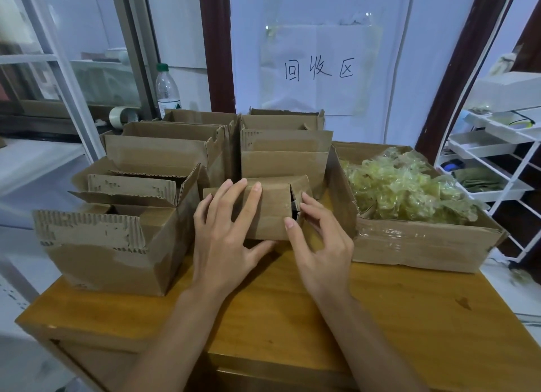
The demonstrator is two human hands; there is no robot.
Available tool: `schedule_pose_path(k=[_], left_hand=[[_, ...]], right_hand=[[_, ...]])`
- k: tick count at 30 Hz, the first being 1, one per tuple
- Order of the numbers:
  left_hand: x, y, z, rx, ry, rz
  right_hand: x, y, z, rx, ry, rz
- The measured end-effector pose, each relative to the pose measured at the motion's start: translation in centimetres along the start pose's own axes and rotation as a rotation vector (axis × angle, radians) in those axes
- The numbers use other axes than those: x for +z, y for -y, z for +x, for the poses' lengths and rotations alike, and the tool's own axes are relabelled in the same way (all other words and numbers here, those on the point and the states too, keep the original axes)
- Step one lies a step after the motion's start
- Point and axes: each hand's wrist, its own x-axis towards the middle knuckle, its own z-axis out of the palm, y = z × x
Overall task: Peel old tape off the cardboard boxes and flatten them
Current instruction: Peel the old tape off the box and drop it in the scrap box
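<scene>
A white paper sheet [319, 69] is taped to the wall behind the table, above the table's far edge. It bears three handwritten black characters, 回收区. A clear plastic bottle [167, 91] with a green cap stands beyond the table's far left corner; its white and green label carries print too small to read. No other writing can be read.

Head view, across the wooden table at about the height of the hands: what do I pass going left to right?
Open box with torn flaps → left hand lying on the small box → right hand picking at that box's right end → large box full of peeled tape → white rack beyond the table's edge.
</scene>
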Motion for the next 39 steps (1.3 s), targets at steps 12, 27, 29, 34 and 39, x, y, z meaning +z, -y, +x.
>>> schedule_pose_path(k=[12,27,29,34,39], left_hand=[[-0.13,-0.34,-0.01,-0.031,0.006,0.002],[-0.64,-0.33,-0.13,-0.090,0.028,-0.173],[-0.72,-0.22,-0.16,-0.093,0.034,-0.195],[-0.92,-0.21,-0.23,-0.103,0.051,-0.248],[-0.94,-0.35,-0.24,-0.104,0.055,-0.285]], right_hand=[[-0.01,0.18,0.18,-0.099,-0.016,-0.032],[-0.03,0.42,0.23,-0.084,-0.059,0.052],[-0.08,0.38,0.32,-0.132,-0.072,0.011],[-0.25,0.38,0.53,-0.260,-0.110,-0.162],[-0.29,0.23,0.41,-0.340,-0.119,-0.242]])
